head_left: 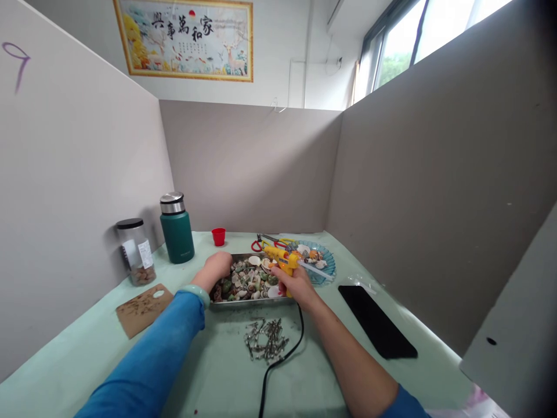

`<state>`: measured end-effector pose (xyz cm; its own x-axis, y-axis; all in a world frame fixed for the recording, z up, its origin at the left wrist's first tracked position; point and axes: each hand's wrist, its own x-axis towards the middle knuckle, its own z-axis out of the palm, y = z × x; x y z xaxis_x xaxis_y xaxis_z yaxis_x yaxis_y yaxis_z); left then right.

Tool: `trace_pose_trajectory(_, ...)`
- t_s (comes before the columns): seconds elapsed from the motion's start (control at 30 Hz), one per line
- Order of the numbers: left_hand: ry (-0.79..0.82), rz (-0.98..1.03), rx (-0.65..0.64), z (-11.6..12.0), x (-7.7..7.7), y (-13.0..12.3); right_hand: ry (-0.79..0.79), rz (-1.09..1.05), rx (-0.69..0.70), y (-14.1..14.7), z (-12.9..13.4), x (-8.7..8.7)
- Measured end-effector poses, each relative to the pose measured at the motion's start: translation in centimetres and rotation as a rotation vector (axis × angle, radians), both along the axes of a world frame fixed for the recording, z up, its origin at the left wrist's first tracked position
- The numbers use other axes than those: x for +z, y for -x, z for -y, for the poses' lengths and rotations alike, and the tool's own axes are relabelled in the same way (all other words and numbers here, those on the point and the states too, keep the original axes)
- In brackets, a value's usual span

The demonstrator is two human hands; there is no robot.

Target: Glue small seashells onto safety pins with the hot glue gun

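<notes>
My right hand [300, 285] is wrapped round the handle of a yellow hot glue gun [277, 254]. A whitish glue stick [315, 270] juts from its back end, and a black cord [282, 359] trails down toward me. The gun is over the right side of a metal tray [252, 304] heaped with small seashells [251, 278]. At the tray's left far side, my left hand [219, 267] reaches down toward the shells. Its fingers are hidden from view, so what they grip, if anything, does not show.
A pile of metal clips [268, 341] lies in front of the tray. Leftward are a brown board [143, 309], a clear jar [136, 247] and a green bottle [177, 238]. Behind stand a red cup [219, 237] and scissors [257, 246]; rightward, a blue plate [331, 268] and black mat [378, 322].
</notes>
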<state>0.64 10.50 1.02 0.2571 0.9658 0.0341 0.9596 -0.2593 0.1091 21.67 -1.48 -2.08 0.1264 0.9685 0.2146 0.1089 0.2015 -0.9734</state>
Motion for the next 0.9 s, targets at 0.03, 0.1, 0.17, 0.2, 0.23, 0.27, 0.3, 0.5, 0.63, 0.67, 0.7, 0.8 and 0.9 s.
trace_pose_trajectory(0.03, -0.009, -0.030, -0.009, 0.0, -0.1, -0.3, 0.003, 0.001, -0.002, 0.0, 0.0, 0.0)
trace_pose_trajectory(0.1, -0.029, -0.086, -0.034, 0.0, -0.4, -0.7, 0.001, 0.007, -0.004, 0.0, 0.0, 0.1)
trace_pose_trajectory(0.17, -0.041, -0.122, -0.049, -0.2, -0.6, -1.0, -0.001, 0.022, -0.005, 0.0, 0.1, 0.1)
trace_pose_trajectory(0.2, -0.045, -0.134, -0.053, -0.2, -0.8, -1.1, -0.002, 0.028, -0.006, 0.0, 0.1, 0.1)
trace_pose_trajectory(0.23, -0.048, -0.143, -0.056, -0.3, -0.9, -1.1, -0.003, 0.029, -0.009, 0.0, 0.1, 0.2)
trace_pose_trajectory(0.27, -0.048, -0.150, -0.058, -0.4, -1.0, -1.1, -0.005, 0.028, -0.012, 0.0, 0.1, 0.2)
trace_pose_trajectory(0.3, -0.046, -0.153, -0.061, -0.4, -1.0, -1.1, -0.005, 0.025, -0.014, 0.0, 0.2, 0.2)
trace_pose_trajectory(0.5, -0.006, -0.094, -0.095, -0.4, -0.7, -0.7, 0.002, 0.024, -0.009, 0.1, 0.3, 0.5)
trace_pose_trajectory(0.63, 0.080, 0.009, -0.125, -0.6, -0.1, -0.2, 0.016, 0.040, -0.018, 0.1, 0.2, 0.5)
trace_pose_trajectory(0.67, 0.105, 0.031, -0.133, -0.6, 0.0, -0.1, 0.018, 0.047, -0.019, 0.1, 0.2, 0.5)
trace_pose_trajectory(0.7, 0.122, 0.047, -0.140, -0.6, 0.1, 0.0, 0.016, 0.050, -0.019, 0.1, 0.2, 0.4)
trace_pose_trajectory(0.8, 0.114, 0.067, -0.165, -0.5, 0.0, -0.1, -0.003, 0.048, -0.007, 0.0, 0.2, 0.4)
trace_pose_trajectory(0.9, 0.054, 0.053, -0.201, -0.1, -0.5, -0.8, -0.005, 0.052, -0.008, 0.0, 0.3, 0.5)
